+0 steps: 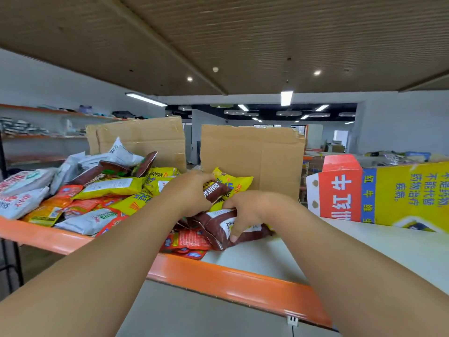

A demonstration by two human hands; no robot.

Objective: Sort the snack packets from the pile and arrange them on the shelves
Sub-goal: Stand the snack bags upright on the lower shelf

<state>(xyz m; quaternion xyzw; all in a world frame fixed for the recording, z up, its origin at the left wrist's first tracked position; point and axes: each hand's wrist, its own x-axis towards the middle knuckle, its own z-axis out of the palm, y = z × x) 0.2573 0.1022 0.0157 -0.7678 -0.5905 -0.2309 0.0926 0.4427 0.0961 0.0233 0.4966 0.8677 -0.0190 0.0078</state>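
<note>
A pile of snack packets (pixel 97 188) in yellow, white, orange, red and brown covers the left half of a white shelf with an orange front edge (pixel 218 276). My left hand (pixel 192 190) grips a brown packet (pixel 215 190) at the pile's right end. Just right of it, my right hand (pixel 245 212) clutches another brown packet (pixel 216 227), thumb underneath it. Red packets (pixel 187 242) lie below these at the shelf's front. A yellow packet (pixel 233 182) sits behind both hands.
Two cardboard sheets (pixel 252 154) stand upright behind the pile. A red, blue and yellow printed carton (pixel 379 190) lies on the shelf's right side. The underside of an upper shelf (pixel 218 45) spans overhead. Further racks (pixel 48 122) line the left wall.
</note>
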